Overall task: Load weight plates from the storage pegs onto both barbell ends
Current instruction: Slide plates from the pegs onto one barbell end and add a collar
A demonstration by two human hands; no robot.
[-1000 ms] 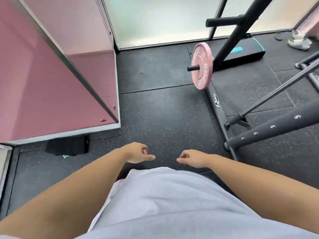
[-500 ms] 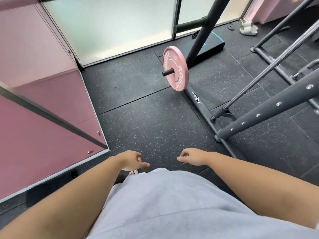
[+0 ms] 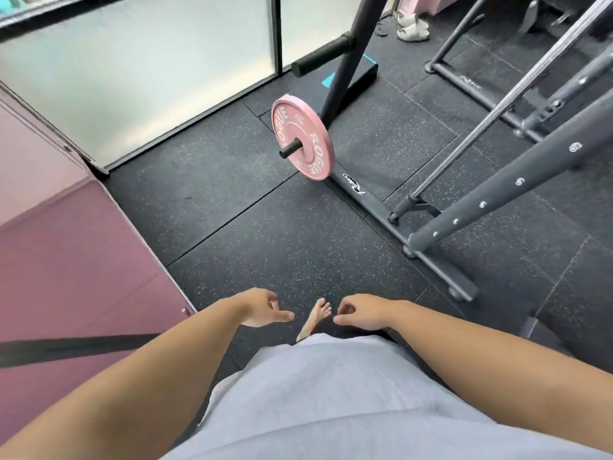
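A pink Rogue weight plate (image 3: 306, 141) hangs on a black storage peg (image 3: 290, 149) low on the rack's slanted post, ahead of me. A second, bare padded peg (image 3: 320, 59) sticks out higher on the same post. My left hand (image 3: 262, 309) and my right hand (image 3: 361, 311) hang side by side in front of my grey shirt, fingers loosely curled, holding nothing. Both are well short of the plate. A bare steel bar (image 3: 497, 114) slants down inside the rack at right.
The rack's black base rail (image 3: 381, 210) and a grey numbered upright (image 3: 497, 197) cross the floor at right. A pink wall panel (image 3: 66, 247) stands at left, frosted glass (image 3: 149, 71) behind. My bare foot (image 3: 316, 317) rests on speckled rubber flooring (image 3: 265, 234). White slippers (image 3: 413, 26) lie far back.
My view has swung left to right and the plate now sits nearer the middle and looks larger. My hands stay low and empty; a bare foot has come into view.
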